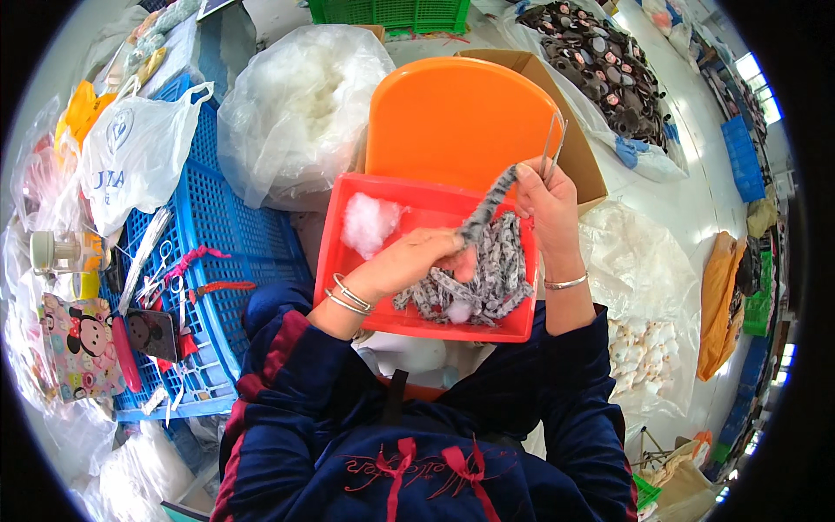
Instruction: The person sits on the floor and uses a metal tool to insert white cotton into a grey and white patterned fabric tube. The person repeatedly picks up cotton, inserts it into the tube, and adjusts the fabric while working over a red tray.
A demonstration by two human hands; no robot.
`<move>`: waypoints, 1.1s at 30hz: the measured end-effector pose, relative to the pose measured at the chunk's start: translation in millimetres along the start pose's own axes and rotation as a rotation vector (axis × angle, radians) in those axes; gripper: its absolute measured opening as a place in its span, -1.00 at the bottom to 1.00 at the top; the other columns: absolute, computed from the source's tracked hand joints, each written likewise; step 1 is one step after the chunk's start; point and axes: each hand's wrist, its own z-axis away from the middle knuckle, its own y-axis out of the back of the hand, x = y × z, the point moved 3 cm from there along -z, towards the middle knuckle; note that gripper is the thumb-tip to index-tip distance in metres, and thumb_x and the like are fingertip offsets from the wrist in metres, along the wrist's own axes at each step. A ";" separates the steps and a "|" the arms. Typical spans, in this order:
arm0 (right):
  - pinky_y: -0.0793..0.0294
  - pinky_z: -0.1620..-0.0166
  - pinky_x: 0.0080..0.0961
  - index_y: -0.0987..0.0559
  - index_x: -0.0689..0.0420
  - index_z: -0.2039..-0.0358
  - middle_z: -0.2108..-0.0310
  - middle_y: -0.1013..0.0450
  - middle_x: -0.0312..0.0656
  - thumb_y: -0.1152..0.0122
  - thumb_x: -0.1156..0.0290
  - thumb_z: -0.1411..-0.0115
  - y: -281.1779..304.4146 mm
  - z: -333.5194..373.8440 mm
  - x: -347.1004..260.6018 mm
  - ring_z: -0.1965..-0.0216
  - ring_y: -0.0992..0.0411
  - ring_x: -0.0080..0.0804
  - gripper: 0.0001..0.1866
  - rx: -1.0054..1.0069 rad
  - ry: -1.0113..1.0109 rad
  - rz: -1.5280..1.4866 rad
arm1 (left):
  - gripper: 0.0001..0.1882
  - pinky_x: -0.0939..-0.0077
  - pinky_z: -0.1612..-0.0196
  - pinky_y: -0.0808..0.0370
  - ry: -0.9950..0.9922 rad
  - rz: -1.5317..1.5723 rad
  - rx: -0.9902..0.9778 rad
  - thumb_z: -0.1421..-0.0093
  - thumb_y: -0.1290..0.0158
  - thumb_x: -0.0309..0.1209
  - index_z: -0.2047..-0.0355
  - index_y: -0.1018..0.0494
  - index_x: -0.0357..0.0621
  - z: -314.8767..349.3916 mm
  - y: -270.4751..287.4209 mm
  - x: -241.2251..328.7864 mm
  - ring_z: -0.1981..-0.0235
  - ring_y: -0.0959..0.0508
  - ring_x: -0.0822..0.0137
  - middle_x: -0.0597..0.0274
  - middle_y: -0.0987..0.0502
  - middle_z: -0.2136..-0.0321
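Note:
A grey, dark-spotted plush tube [491,202] stretches between my hands above a red tray [383,326]. My left hand [413,261] has its fingers closed round the lower end of the tube. At the upper end, my right hand [548,200] pinches the tip between thumb and finger. Metal tweezers [554,139] also stick up out of the right hand, points away from me. Inside the tray lie a tuft of white stuffing [370,224] and a heap of similar grey plush strips [506,265]. Something pink beside my left fingers is partly hidden.
The tray rests against an orange stool [461,122]. Left of it stand a clear bag of white stuffing [304,104] and a blue crate [235,235] with scissors [161,261] on top. A cardboard box [578,157] and a sack of dark plush pieces [600,70] lie right.

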 end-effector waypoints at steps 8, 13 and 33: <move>-0.12 0.60 -0.76 -0.49 0.19 0.34 0.65 -0.26 -0.47 -0.17 0.41 -0.28 -6.7 4.6 6.5 0.67 -0.13 -0.77 -0.87 -0.030 0.021 0.026 | -0.86 0.53 0.26 -0.54 -0.085 0.272 0.421 -0.35 0.02 -0.35 0.29 -0.43 -0.13 0.1 0.5 -5.5 0.41 -0.55 0.44 0.21 -0.56 0.40; -0.13 0.59 -0.76 -0.47 0.15 0.35 0.63 -0.24 -0.47 -0.14 0.42 -0.30 6.8 2.5 -5.7 0.67 -0.12 -0.75 -0.89 0.061 0.092 0.021 | -0.90 0.62 0.32 -0.50 -0.187 0.194 0.413 -0.30 -0.05 -0.42 0.34 -0.41 -0.16 2.3 14.7 4.5 0.47 -0.53 0.50 0.22 -0.56 0.46; -0.33 0.36 -0.62 -0.48 0.20 0.26 0.49 -0.34 -0.39 0.00 0.27 -0.36 52.7 2.1 -13.9 0.44 -0.30 -0.63 -0.76 -0.106 -0.050 0.569 | -0.85 0.61 0.24 -0.46 -0.203 -0.043 0.532 -0.35 0.06 -0.41 0.20 -0.47 -0.17 15.7 50.0 39.9 0.40 -0.49 0.51 0.26 -0.55 0.33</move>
